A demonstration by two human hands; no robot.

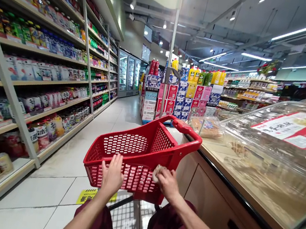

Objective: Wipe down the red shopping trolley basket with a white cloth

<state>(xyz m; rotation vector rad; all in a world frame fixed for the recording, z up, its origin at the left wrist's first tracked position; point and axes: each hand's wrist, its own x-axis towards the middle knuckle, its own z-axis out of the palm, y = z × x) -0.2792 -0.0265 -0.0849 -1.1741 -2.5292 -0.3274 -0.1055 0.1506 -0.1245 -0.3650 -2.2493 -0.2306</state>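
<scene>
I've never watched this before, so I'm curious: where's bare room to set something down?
Bare tiled floor lies between the red shopping cart and the drink shelves, continuing ahead between those shelves and the stacked drink cartons. The shelves are crowded, and clear plastic food boxes crowd the counter. The cart's bottom is mostly hidden.

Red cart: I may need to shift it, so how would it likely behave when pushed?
The red cart would probably feel light for its size, being riddled with holes. It looks like moulded plastic, so likely stiff, and its glossy surface may be slippery.
</scene>
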